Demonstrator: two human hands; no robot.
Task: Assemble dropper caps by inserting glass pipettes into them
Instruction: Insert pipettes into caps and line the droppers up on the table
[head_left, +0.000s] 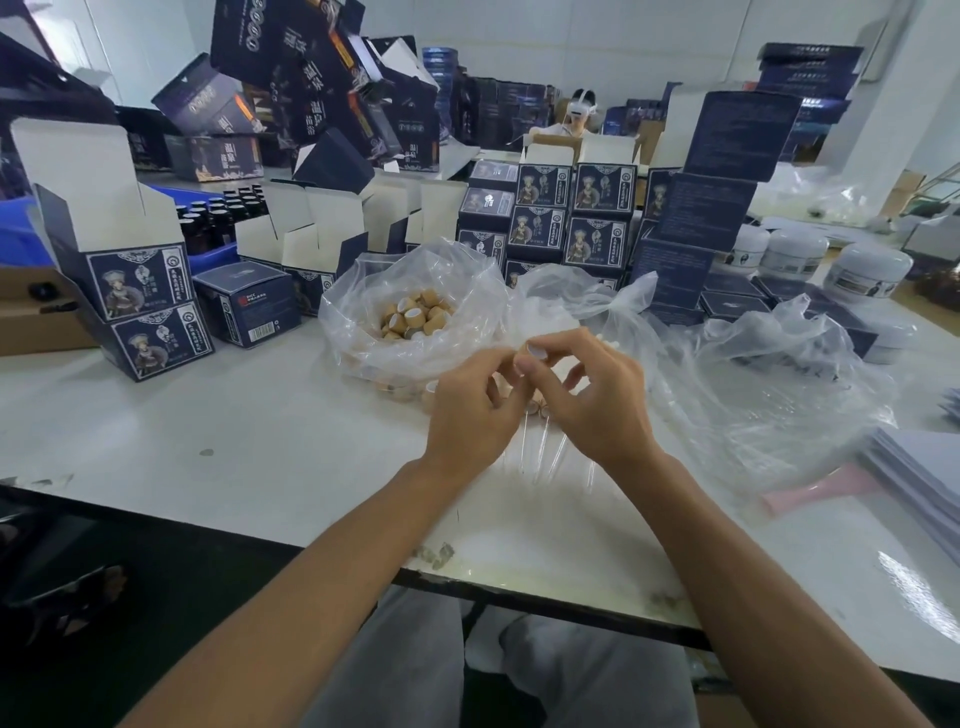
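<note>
Both hands meet above the white table (208, 415) in front of me. My right hand (587, 395) pinches a tan dropper cap (536, 352) with a white inside between thumb and fingers. My left hand (470, 410) touches the same cap with its fingertips; whether it also holds a pipette is hidden. An open clear bag (363, 312) just beyond the hands holds several tan caps (415, 314). Under the hands lie assembled droppers with thin glass pipettes (543, 447) and a few loose caps (402, 389).
Dark blue printed boxes (140, 296) stand at the left and stacked boxes (571, 218) behind the bag. Crumpled clear plastic (753, 374) lies to the right, with white jars (867, 270), a pink item (821, 491) and a stack of sheets (924, 467). Another person (576, 117) sits at the far side.
</note>
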